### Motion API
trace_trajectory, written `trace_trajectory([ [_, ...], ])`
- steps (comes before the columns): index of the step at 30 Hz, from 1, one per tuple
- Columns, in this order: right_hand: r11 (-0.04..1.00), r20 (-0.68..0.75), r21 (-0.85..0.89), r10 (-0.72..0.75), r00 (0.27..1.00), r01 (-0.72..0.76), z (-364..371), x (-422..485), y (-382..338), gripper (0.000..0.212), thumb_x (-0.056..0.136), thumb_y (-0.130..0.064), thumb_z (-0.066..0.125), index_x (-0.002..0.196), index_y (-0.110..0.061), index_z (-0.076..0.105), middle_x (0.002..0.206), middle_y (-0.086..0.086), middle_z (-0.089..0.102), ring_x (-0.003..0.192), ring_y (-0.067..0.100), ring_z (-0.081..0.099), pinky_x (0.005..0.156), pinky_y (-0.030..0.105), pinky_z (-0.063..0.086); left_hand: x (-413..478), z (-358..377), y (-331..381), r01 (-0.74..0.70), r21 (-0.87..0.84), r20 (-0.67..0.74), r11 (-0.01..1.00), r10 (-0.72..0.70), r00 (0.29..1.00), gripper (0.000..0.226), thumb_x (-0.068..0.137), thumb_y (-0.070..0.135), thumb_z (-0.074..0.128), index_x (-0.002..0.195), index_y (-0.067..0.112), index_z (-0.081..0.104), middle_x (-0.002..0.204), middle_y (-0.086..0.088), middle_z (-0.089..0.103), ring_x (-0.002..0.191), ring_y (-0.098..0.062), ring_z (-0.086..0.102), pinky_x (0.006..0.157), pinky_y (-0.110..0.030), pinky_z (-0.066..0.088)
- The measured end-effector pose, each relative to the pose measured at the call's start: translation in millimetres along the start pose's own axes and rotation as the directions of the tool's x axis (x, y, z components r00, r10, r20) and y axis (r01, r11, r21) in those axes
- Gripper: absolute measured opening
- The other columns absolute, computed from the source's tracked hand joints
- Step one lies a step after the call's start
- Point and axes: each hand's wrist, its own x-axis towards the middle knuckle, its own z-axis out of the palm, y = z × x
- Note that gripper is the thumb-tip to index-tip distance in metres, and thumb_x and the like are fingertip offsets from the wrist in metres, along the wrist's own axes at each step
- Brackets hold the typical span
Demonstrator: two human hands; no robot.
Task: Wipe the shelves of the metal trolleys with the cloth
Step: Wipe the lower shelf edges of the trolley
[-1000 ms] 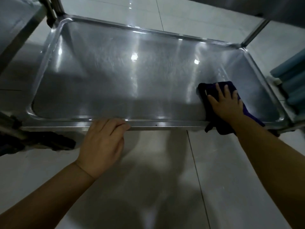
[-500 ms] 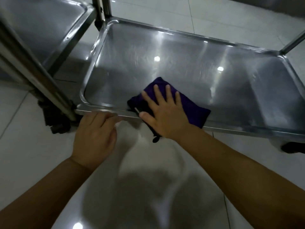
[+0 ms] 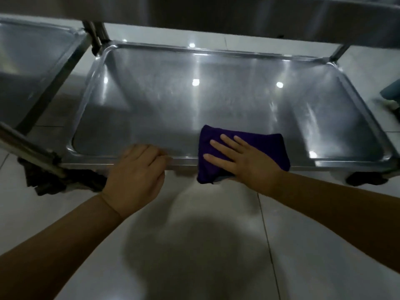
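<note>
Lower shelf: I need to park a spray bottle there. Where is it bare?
The shelf is bare along the far rim, between the left rim and the cloth, and from the cloth to the right rim. Crowded: the front rim's middle, where the left hand grips it and the right hand presses the cloth.

Landmark: lower shelf (image 3: 216,50). The cloth (image 3: 259,146) straddles its near rim, right of centre, with my right hand (image 3: 244,162) flat on top. My left hand (image 3: 136,176) grips that rim just left of the cloth. A second trolley shelf (image 3: 32,61) stands left of it; an upper shelf (image 3: 238,16) runs above its far edge.
</note>
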Motion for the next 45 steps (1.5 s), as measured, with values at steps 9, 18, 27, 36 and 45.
trace_trajectory([
  [9, 0.898, 0.153, -0.01, 0.437, 0.887, -0.44, 17, -184, 105, 0.134, 0.043, -0.009, 0.094, 0.148, -0.019, 0.013, 0.144, 0.021, 0.042, 0.131, 0.043, 0.04, 0.104, 0.056, 0.036, 67, 39, 56, -0.296, -0.099, 0.121, 0.95, 0.307, 0.944, 0.021, 0.082, 0.01, 0.049, 0.09, 0.008, 0.069, 0.092, -0.01, 0.064, 0.081, -0.029, 0.056, 0.075, -0.038, 0.041],
  [18, 0.677, 0.131, 0.143, 0.71, 0.692, -0.722, 17, -202, 97, 0.083, 0.072, -0.007, 0.079, 0.144, -0.015, 0.038, 0.15, 0.018, 0.035, 0.139, 0.04, 0.029, 0.112, 0.052, 0.023, 76, 36, 62, -0.491, -0.11, 0.277, 0.864, 0.501, 0.82, 0.026, 0.085, 0.008, 0.044, 0.088, 0.011, 0.069, 0.091, -0.008, 0.065, 0.08, -0.028, 0.061, 0.078, -0.037, 0.041],
  [27, 0.793, 0.002, 0.151, 0.597, 0.802, -0.59, 15, -85, 12, 0.083, 0.058, -0.026, 0.089, 0.134, -0.019, 0.055, 0.137, 0.016, 0.053, 0.127, 0.042, 0.048, 0.105, 0.051, 0.035, 92, 51, 59, -0.27, -0.022, 0.435, 0.963, 0.252, 0.864, 0.038, 0.085, 0.037, 0.044, 0.096, 0.007, 0.065, 0.094, -0.013, 0.062, 0.083, -0.031, 0.06, 0.078, -0.036, 0.037],
  [36, 0.841, 0.005, 0.121, 0.531, 0.847, -0.528, 20, -129, 41, 0.08, 0.071, -0.05, 0.07, 0.14, -0.017, 0.047, 0.142, 0.013, 0.05, 0.132, 0.034, 0.045, 0.107, 0.046, 0.027, 102, 75, 69, -0.133, 0.012, 0.418, 0.991, 0.116, 0.901, 0.064, 0.081, 0.053, 0.045, 0.116, 0.0, 0.056, 0.109, -0.018, 0.057, 0.099, -0.032, 0.05, 0.09, -0.038, 0.032],
  [45, 0.385, 0.346, 0.139, 0.844, 0.409, -0.912, 20, -220, 143, 0.095, 0.085, -0.073, 0.001, 0.149, -0.01, 0.031, 0.159, 0.014, 0.013, 0.147, 0.032, 0.008, 0.117, 0.042, 0.01, 103, 83, 70, -0.099, -0.032, 0.419, 0.995, 0.103, 0.902, 0.061, 0.083, 0.051, 0.044, 0.113, 0.0, 0.057, 0.107, -0.018, 0.059, 0.096, -0.033, 0.054, 0.087, -0.041, 0.04],
])
